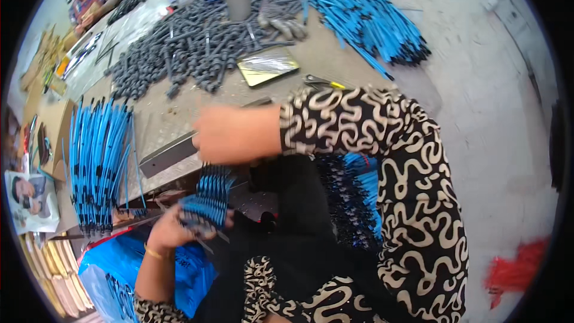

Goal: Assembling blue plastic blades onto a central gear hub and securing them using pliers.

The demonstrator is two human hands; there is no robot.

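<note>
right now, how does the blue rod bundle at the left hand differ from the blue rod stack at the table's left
The small bundle of thin blue rods sits in the left hand; the broad stack of thin blue-and-black rods lies on the grey-brown table. The bundle holds fewer rods than the stack. Both show blue lengths with dark parts.

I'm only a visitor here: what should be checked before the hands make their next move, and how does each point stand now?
1. Left hand holding the bundle of thin blue-and-black rods: ok.
2. Right hand gripping anything: cannot tell; it is blurred, fingertips unclear.
3. Straight dark metal bar resting on the grey-brown table: ok.
4. Shallow yellow tray of thin silvery pins apart from the right hand: ok.
5. Yellow-and-black-handled tool clear of the black sleeve with cream squiggles: cannot tell; they nearly meet in view.
</note>
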